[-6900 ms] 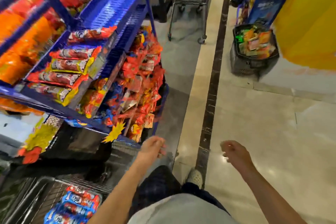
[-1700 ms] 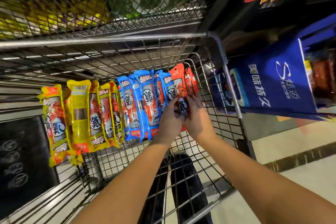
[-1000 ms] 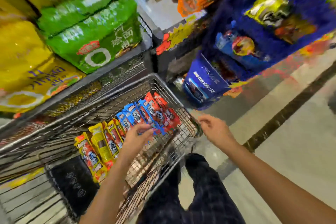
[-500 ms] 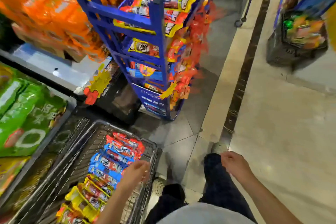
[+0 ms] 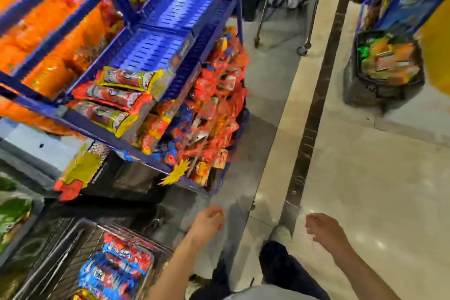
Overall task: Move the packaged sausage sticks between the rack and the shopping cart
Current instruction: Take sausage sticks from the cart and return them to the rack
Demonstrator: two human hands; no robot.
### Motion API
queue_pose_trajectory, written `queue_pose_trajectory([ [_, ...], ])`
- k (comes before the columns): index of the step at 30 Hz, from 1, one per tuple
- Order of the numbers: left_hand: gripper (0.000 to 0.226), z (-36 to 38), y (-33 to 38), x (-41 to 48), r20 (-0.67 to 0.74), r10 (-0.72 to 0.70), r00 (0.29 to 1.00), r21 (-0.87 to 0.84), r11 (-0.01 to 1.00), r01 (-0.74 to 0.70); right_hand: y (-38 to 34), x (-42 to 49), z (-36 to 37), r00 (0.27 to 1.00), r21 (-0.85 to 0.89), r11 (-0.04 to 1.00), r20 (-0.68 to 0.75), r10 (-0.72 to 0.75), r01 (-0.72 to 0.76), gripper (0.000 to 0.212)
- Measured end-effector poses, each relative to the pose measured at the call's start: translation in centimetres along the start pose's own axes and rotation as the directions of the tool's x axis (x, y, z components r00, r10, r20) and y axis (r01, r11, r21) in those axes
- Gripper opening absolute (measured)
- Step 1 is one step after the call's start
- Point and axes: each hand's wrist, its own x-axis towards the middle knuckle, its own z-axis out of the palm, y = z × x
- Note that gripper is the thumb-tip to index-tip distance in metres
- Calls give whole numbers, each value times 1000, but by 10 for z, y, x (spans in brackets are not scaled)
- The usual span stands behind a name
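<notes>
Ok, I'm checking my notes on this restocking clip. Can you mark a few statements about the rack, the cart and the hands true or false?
1. The left hand and right hand hold nothing. True.
2. The shopping cart is empty. False: blue and red sausage packs lie in it.
3. The blue rack has sausage packs lying on a tray. True.
4. The left hand grips a pack on the rack. False: it hangs below the rack, apart from it.
5. A black basket of snacks stands on the floor. True.
</notes>
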Motion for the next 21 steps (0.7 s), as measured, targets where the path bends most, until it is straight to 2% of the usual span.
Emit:
queue_pose_trajectory([
  [3, 15, 21, 42, 3, -16, 52, 999, -46, 998, -53, -41, 41, -45, 999, 32, 999, -16, -33, 33, 7],
  [5, 21, 26, 64, 0, -50, 86, 995, -88, 992, -90, -69, 62, -60, 997, 18, 997, 1, -77, 77, 9],
  [10, 19, -1, 87, -8, -199, 139, 970, -199, 964, -179, -163, 87, -42, 967, -71, 968, 103, -232, 239, 15],
  [15, 23, -44, 103, 5, -401, -38, 915, -449, 879, -161, -239, 98, 9, 854, -152, 856, 267, -446, 494, 8],
  [18, 21, -59, 123, 14, -456, -57, 888, -514, 832, -210, -269, 93, 31, 802, -220, 797, 381, -460, 562, 8],
  [21, 20, -65, 150, 17, -439, -39, 898, -588, 768, -254, -298, 87, 40, 752, -285, 726, 468, -464, 625, 8],
])
